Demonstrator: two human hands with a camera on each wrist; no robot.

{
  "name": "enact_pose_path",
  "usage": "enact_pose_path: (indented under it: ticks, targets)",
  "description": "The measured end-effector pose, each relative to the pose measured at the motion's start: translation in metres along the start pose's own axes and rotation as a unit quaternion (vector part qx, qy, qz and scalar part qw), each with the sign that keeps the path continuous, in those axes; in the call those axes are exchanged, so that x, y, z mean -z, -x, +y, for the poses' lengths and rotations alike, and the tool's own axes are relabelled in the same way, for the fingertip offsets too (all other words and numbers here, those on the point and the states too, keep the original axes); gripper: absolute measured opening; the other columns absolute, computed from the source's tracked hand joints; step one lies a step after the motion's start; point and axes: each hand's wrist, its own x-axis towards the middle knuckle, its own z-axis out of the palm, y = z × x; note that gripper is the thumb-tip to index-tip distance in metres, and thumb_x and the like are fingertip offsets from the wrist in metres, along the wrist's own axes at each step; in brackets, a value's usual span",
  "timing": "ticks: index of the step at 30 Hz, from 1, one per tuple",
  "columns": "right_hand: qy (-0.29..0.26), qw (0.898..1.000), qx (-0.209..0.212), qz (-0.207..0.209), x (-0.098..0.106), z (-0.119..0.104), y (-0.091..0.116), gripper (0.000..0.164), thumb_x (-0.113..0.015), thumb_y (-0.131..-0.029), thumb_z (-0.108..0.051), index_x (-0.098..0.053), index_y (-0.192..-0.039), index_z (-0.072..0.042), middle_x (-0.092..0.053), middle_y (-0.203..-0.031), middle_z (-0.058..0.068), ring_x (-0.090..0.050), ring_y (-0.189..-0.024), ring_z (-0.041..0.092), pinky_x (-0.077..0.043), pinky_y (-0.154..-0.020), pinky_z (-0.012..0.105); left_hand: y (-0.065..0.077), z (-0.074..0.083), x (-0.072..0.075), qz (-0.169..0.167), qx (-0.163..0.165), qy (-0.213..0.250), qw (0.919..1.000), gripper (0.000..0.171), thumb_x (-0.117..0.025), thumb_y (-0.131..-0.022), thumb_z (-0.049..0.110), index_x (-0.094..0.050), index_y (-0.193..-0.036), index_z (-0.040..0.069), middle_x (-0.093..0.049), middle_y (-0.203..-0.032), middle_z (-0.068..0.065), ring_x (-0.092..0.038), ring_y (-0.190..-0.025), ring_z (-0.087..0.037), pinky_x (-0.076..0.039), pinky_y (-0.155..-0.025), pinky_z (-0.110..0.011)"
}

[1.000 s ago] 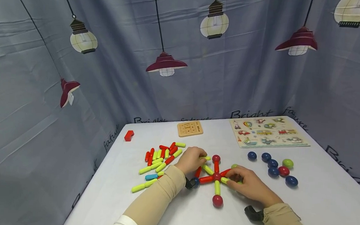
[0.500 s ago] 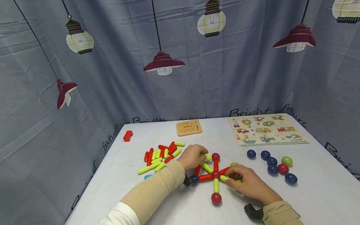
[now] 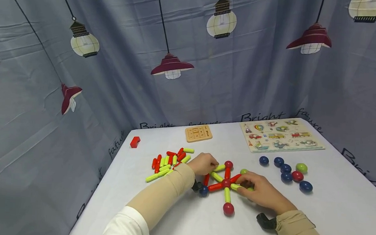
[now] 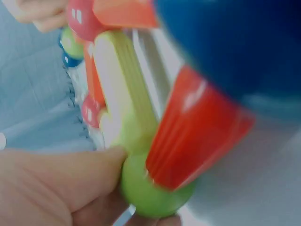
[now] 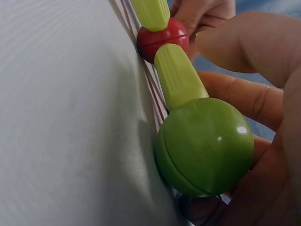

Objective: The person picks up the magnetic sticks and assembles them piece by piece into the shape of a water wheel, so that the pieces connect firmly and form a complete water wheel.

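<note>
A wheel-like frame of balls and sticks lies on the white table, with a red center ball (image 3: 226,183) and red and yellow-green sticks (image 3: 227,195) spreading from it. My left hand (image 3: 202,163) is at its far left. In the left wrist view, its thumb and fingers hold a green ball (image 4: 157,188) that a red stick (image 4: 197,132) meets. A yellow-green rim stick (image 3: 219,167) runs from that hand to the far red ball (image 3: 228,164). My right hand (image 3: 260,190) curls round a green ball (image 5: 204,146) and its yellow-green stick (image 5: 178,77); its thumb stands apart.
Loose red and yellow-green sticks (image 3: 161,174) lie left of the frame. Several loose balls (image 3: 286,177) are to the right. Farther back stand a red block (image 3: 135,142), a small wooden board (image 3: 198,133) and a picture puzzle board (image 3: 282,135). A printed curtain (image 3: 189,96) surrounds the table.
The yellow-green stick at my left hand has swung right and now reaches the far red ball; a gap showed before. My right hand has stayed in place.
</note>
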Motion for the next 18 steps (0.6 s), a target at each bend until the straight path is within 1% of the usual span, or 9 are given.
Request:
enact_pose_path:
  ticks: [3,6,11,14,18]
  targets:
    - [-0.001,1.0,0.002,0.0,0.002,0.001,0.001,0.016,-0.078,-0.092,-0.034,-0.07,-0.105,-0.028,-0.066,-0.106,-0.008,-0.06,-0.089,0.009,-0.052,-0.077,0.026,0.001,0.001,-0.001,0.001,0.007,-0.001,1.0,0.025,-0.067,-0.1,0.016,-0.077,-0.123,0.014,-0.076,-0.116,0.002,-0.061,-0.087,-0.005,-0.053,-0.081,-0.018]
    - [0.001,1.0,0.003,-0.008,0.001,0.0,0.0,0.018,-0.079,-0.091,-0.031,-0.07,-0.105,-0.027,-0.066,-0.105,-0.008,-0.06,-0.089,0.01,-0.052,-0.077,0.026,0.004,0.001,-0.002,0.0,0.023,0.013,0.9996,0.025,-0.069,-0.1,0.019,-0.076,-0.123,0.014,-0.076,-0.113,0.002,-0.061,-0.086,-0.007,-0.054,-0.082,-0.019]
    - [0.012,0.999,-0.024,-0.017,-0.001,-0.003,-0.001,0.023,-0.082,-0.086,-0.022,-0.07,-0.105,-0.026,-0.065,-0.102,-0.009,-0.059,-0.091,0.012,-0.052,-0.079,0.028,0.01,-0.005,-0.003,-0.002,0.037,0.028,0.9989,0.029,-0.068,-0.1,0.023,-0.073,-0.128,0.014,-0.074,-0.113,0.001,-0.062,-0.088,-0.006,-0.055,-0.083,-0.022]
    - [0.024,0.999,-0.042,-0.013,-0.001,-0.004,-0.001,0.025,-0.083,-0.084,-0.02,-0.071,-0.104,-0.028,-0.065,-0.102,-0.01,-0.058,-0.093,0.012,-0.053,-0.085,0.033,0.019,-0.01,-0.002,0.0,0.045,0.043,0.998,0.033,-0.069,-0.099,0.024,-0.071,-0.13,0.014,-0.075,-0.112,0.0,-0.064,-0.088,-0.007,-0.056,-0.083,-0.023]
    - [0.04,0.998,-0.047,0.003,0.003,-0.004,0.0,0.026,-0.083,-0.084,-0.019,-0.071,-0.106,-0.028,-0.066,-0.105,-0.01,-0.06,-0.099,0.014,-0.054,-0.094,0.043,0.038,-0.012,0.0,0.01,0.048,0.055,0.9973,0.037,-0.071,-0.097,0.024,-0.069,-0.133,0.013,-0.075,-0.109,-0.002,-0.066,-0.086,-0.009,-0.057,-0.08,-0.025]
